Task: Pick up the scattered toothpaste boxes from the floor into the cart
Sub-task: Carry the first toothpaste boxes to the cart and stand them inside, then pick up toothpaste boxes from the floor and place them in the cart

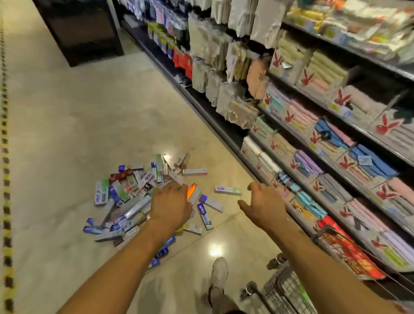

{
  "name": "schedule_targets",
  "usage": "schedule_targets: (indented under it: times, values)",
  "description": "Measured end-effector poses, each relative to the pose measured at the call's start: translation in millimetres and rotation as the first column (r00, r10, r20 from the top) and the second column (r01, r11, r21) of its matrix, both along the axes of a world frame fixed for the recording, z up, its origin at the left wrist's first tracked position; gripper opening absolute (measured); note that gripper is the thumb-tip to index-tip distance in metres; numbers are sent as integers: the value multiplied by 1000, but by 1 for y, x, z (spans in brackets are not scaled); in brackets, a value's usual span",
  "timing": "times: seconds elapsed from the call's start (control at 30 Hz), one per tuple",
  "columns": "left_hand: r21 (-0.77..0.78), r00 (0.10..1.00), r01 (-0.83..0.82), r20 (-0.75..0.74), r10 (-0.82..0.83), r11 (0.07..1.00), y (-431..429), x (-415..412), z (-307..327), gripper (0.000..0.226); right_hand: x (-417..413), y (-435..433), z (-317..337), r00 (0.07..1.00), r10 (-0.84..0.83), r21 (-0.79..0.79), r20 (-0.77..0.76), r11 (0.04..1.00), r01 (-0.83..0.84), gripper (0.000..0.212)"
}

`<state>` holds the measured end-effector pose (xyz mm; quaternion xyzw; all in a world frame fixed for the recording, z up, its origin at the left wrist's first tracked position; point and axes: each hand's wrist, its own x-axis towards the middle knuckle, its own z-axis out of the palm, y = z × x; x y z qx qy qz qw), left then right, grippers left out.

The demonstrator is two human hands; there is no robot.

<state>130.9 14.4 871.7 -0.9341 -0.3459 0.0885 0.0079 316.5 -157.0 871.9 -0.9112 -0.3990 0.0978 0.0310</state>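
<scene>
Well, both my arms are stretched forward and down, hands well apart. My left hand [170,202] spreads its fingers over the near side of the heap of toothpaste boxes [128,195], and my right hand [264,204] hangs slack in the air, thumb out, holding nothing. I cannot tell whether my left fingers touch a box. The boxes lie in a loose pile on the pale tiled floor [65,117], with a few strays to its right — one purple-and-green box [228,190] lies apart, just beyond my right hand. The wire cart [289,295] stands at my lower right, close beside the shelves [346,148] of folded towels. My pale shoe [219,272] shows below.
</scene>
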Motion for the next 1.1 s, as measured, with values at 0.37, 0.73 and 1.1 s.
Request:
schedule_targets:
  times: [0.37,0.73,1.1]
  values:
    - [-83,986,-112,-134,101,990,139,70,-86,51,87,147,-109,995,65,-112,-79,991,-73,56]
    - [-171,973,-119,-218,81,978,236,125,-372,54,114,237,-392,977,47,-170,-210,982,-84,52]
    - [-260,948,-46,-315,-40,965,268,136,-688,43,95,265,-709,948,-95,-251,-304,968,16,53]
